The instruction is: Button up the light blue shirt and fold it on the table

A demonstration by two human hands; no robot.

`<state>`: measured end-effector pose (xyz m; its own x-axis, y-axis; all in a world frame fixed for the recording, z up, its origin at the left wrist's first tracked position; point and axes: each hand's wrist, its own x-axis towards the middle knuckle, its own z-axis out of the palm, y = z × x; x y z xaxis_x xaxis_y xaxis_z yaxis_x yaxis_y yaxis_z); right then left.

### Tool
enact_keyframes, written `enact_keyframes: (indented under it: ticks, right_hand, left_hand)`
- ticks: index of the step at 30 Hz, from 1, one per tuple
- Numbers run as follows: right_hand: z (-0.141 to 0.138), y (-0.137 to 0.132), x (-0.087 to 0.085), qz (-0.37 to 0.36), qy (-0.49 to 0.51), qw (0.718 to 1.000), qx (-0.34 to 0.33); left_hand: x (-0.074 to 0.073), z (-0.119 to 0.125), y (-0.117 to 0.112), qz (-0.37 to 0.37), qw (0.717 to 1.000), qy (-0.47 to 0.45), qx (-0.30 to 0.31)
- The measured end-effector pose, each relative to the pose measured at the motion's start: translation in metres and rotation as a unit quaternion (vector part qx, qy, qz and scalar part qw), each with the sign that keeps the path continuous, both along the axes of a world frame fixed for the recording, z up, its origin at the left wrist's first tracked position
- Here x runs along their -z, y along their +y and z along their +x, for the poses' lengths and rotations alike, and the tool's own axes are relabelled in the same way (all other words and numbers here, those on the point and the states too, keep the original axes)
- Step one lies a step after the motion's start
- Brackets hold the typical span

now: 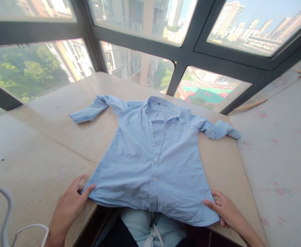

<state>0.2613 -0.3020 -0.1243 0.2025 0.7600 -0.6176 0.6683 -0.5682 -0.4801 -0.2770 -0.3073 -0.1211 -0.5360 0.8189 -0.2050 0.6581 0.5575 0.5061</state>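
Observation:
A light blue button-up shirt (153, 161) lies flat and face up on a pale wooden tabletop (50, 137), collar towards the windows, both sleeves spread out to the sides. My left hand (69, 206) rests at the shirt's lower left hem corner, thumb and forefinger touching the cloth's edge. At the lower right hem corner my right hand (226, 211) lies with fingers stretched out, fingertips on the fabric. The hem hangs slightly over the table's near edge.
Large dark-framed windows (186, 51) rise behind the table. A wall with pale patterned paper (281, 144) stands on the right. A white cable (6, 212) loops at the lower left. My lap in light clothing (142, 226) shows below the table's edge.

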Motion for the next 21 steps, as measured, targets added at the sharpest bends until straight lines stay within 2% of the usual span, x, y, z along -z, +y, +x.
enact_keyframes:
  ticks: [2,6,8,10,12,15,18,21]
  right_hand:
    - [0.006,0.004,-0.009,0.019,-0.029,0.999,-0.015]
    - [0.004,0.028,-0.031,0.152,-0.119,0.981,-0.025]
    - [-0.011,0.047,-0.040,0.198,-0.112,0.972,-0.058]
    - [-0.033,0.069,-0.044,0.232,-0.062,0.963,-0.119]
    - [-0.058,0.092,-0.044,0.263,-0.017,0.945,-0.195]
    - [-0.092,0.129,-0.039,0.318,0.010,0.892,-0.320]
    - [-0.117,0.163,-0.034,0.359,-0.012,0.839,-0.408]
    - [-0.135,0.193,-0.029,0.347,-0.071,0.812,-0.463]
  left_hand:
    - [-0.001,0.000,0.001,0.033,0.999,0.032,-0.013]
    - [-0.015,0.026,0.017,0.158,0.980,0.118,-0.005]
    - [-0.022,0.050,0.034,0.218,0.971,0.089,0.029]
    - [-0.026,0.078,0.055,0.250,0.965,0.004,0.077]
    - [-0.026,0.106,0.080,0.246,0.957,-0.078,0.129]
    - [-0.020,0.142,0.120,0.219,0.946,-0.145,0.192]
    - [-0.011,0.168,0.156,0.190,0.943,-0.116,0.246]
    - [-0.004,0.183,0.182,0.134,0.934,-0.035,0.331]
